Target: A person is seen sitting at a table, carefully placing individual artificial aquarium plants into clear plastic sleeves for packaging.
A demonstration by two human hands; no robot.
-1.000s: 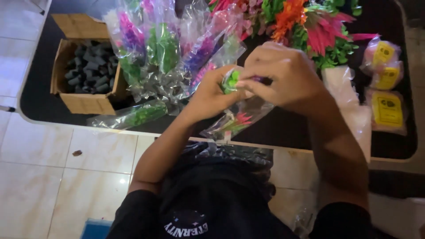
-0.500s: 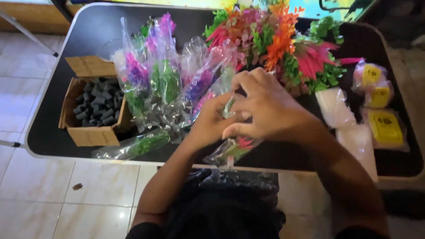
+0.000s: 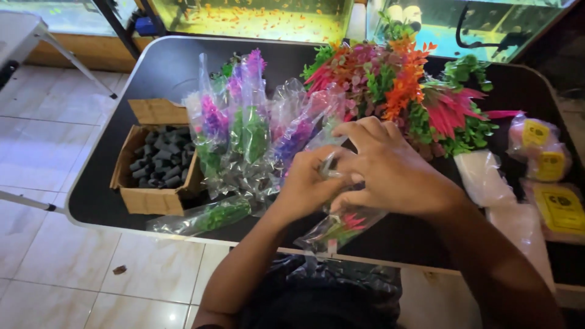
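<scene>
I see a cardboard box [image 3: 155, 173] of dark foam pieces [image 3: 159, 164], bagged plants [image 3: 244, 134], loose plastic plants [image 3: 402, 91], yellow-labelled packets [image 3: 548, 164] on the black table [image 3: 158, 67].

The right hand [image 3: 390, 173] covers the top of the clear plant bag [image 3: 341, 228], so how its mouth sits cannot be told. The left hand [image 3: 308, 186] hides most of the small item pinched between the fingers (only a pale sliver shows). The yellow-labelled packets [image 3: 551, 183] run off the right edge. The fish tanks [image 3: 256, 15] are cut off at the top.
</scene>
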